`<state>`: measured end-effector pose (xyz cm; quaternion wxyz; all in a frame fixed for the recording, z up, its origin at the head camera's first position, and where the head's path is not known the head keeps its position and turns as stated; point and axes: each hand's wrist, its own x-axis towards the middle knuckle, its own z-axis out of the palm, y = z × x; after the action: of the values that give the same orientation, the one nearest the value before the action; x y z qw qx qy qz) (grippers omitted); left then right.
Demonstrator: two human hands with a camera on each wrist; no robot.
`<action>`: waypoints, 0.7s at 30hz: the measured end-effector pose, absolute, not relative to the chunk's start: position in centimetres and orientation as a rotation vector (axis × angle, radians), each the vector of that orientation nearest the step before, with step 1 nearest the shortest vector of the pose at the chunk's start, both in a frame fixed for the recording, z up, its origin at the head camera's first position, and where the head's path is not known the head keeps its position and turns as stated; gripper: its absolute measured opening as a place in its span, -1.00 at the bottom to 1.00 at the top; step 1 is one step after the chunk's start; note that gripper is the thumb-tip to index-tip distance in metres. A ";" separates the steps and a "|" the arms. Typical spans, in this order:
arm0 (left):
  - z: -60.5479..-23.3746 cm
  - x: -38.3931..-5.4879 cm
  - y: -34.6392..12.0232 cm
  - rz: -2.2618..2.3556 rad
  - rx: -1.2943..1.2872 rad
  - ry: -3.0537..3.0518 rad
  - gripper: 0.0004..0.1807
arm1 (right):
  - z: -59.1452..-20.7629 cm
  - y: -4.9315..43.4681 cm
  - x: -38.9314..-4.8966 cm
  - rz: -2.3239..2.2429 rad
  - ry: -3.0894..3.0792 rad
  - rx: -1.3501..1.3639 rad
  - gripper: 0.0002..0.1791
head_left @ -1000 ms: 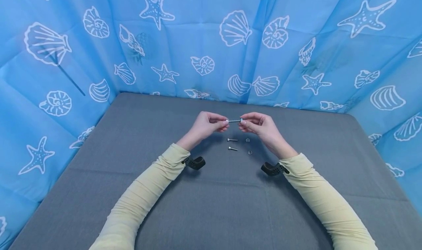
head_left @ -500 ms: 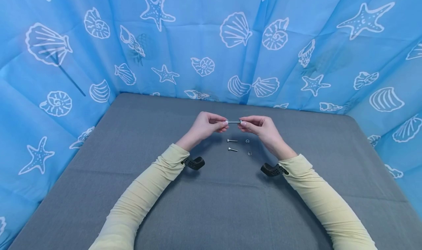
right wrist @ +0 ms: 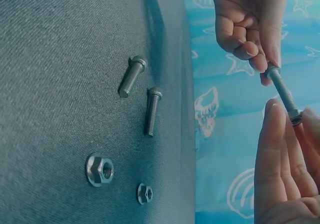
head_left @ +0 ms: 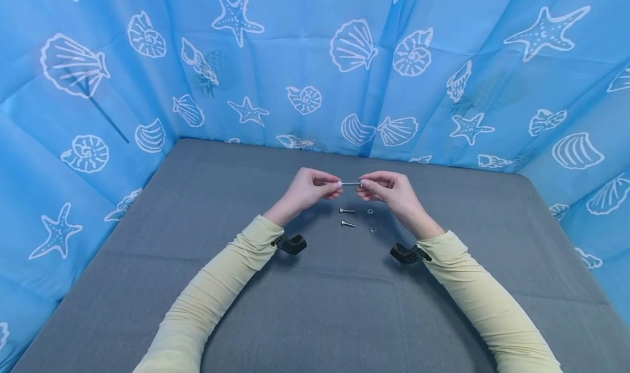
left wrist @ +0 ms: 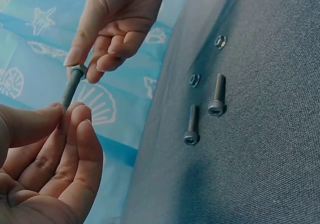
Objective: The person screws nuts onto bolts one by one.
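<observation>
Between my two hands, above the table, a silver bolt (head_left: 351, 184) is held lengthwise. My left hand (head_left: 309, 190) pinches its head end between thumb and fingers, which mostly hide the head. At the other end, my right hand (head_left: 390, 190) pinches a nut (right wrist: 295, 116) sitting on the bolt's tip. In the left wrist view, the thumb and fingertips of the right hand lie against this nut (left wrist: 79, 70). The threaded shank (right wrist: 283, 90) shows bare between the hands.
Two more bolts, one farther (head_left: 346, 210) and one nearer (head_left: 348, 224), lie on the grey cloth-covered table (head_left: 315, 307). Right of them rest two flange nuts, one farther (head_left: 370, 211) and one nearer (head_left: 373, 229). A blue shell-patterned curtain (head_left: 305, 50) hangs behind.
My right hand has dipped slightly and its fingers have shifted at the nut, now covering more of it. The left hand keeps its hold; the loose bolts and nuts have stayed put.
</observation>
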<state>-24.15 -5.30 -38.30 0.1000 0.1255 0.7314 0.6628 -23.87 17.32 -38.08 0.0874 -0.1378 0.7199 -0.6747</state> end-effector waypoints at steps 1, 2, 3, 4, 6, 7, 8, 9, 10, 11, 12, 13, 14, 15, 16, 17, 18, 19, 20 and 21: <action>-38.3 -24.2 -5.3 1.957 0.370 2.163 -0.71 | -38.1 17.3 -23.9 -2.005 2.146 -0.414 -0.68; -38.3 -24.1 -5.3 1.955 0.369 2.164 -0.71 | -38.1 17.3 -23.9 -2.002 2.147 -0.418 -0.67; -38.2 -24.1 -5.3 1.953 0.369 2.163 -0.70 | -38.1 17.3 -23.9 -1.999 2.145 -0.423 -0.67; -38.2 -24.1 -5.3 1.953 0.367 2.162 -0.70 | -38.1 17.4 -23.9 -1.995 2.145 -0.427 -0.67; -38.2 -24.1 -5.3 1.958 0.357 2.159 -0.72 | -38.1 17.5 -24.0 -1.981 2.147 -0.442 -0.67; -38.2 -24.1 -5.4 1.959 0.352 2.158 -0.73 | -38.1 17.5 -24.0 -1.970 2.150 -0.451 -0.67; -38.2 -24.0 -5.4 1.961 0.346 2.154 -0.73 | -38.1 17.6 -24.0 -1.960 2.152 -0.459 -0.67; -38.2 -24.1 -5.4 1.962 0.341 2.151 -0.74 | -38.1 17.7 -24.0 -1.947 2.156 -0.469 -0.66; -38.2 -24.1 -5.4 1.960 0.338 2.149 -0.74 | -38.1 17.7 -24.1 -1.935 2.160 -0.476 -0.66; -38.2 -24.1 -5.5 1.959 0.335 2.146 -0.73 | -38.1 17.8 -24.1 -1.923 2.165 -0.482 -0.65; -38.2 -24.1 -5.5 1.956 0.334 2.143 -0.72 | -38.1 17.8 -24.1 -1.912 2.169 -0.483 -0.65; -38.2 -24.1 -5.5 1.953 0.334 2.144 -0.71 | -38.1 17.8 -24.1 -1.899 2.175 -0.481 -0.64; -38.2 -24.1 -5.5 1.949 0.332 2.144 -0.71 | -38.1 17.8 -24.1 -1.890 2.180 -0.479 -0.64; -38.2 -24.1 -5.6 1.945 0.331 2.144 -0.71 | -38.1 17.9 -24.1 -1.880 2.186 -0.478 -0.64; -38.1 -24.1 -5.6 1.939 0.333 2.147 -0.70 | -38.1 17.9 -24.1 -1.872 2.190 -0.475 -0.62; -38.1 -24.1 -5.6 1.935 0.334 2.148 -0.70 | -38.1 17.9 -24.1 -1.863 2.198 -0.473 -0.62; -38.1 -24.1 -5.5 1.932 0.334 2.149 -0.70 | -38.1 17.9 -24.1 -1.853 2.205 -0.475 -0.60; -38.1 -24.1 -5.5 1.931 0.335 2.147 -0.71 | -38.1 17.9 -24.1 -1.847 2.210 -0.479 -0.59; -38.1 -24.1 -5.5 1.933 0.336 2.138 -0.71 | -38.1 17.9 -24.1 -1.843 2.215 -0.484 -0.58; -38.1 -24.1 -5.5 1.933 0.340 2.131 -0.71 | -38.0 17.9 -24.1 -1.839 2.219 -0.488 -0.58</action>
<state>-24.08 -5.52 -38.06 0.1220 0.1163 0.7301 0.6622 -24.15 17.89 -38.05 0.1088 -0.1659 0.7547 -0.6254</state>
